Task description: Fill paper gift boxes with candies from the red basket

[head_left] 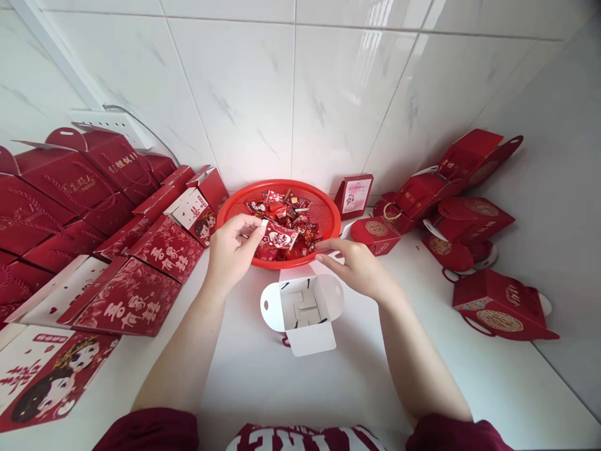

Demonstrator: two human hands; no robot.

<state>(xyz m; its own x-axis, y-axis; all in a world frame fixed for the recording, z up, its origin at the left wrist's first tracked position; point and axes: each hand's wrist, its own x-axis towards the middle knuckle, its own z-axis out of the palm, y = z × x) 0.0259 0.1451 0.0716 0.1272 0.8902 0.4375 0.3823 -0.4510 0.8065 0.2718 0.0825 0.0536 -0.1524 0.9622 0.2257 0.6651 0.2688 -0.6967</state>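
On the worktop (263, 388) stood an open white-lined box (306, 307). Beyond it, the left hand (230, 250) pinched a red packet (280, 238) over the red basket (332, 213) of sweets (298, 215); the right hand (359, 263), fingers bent, was at the rim, its grip unclear. Behind rose the tiled wall (253, 94).
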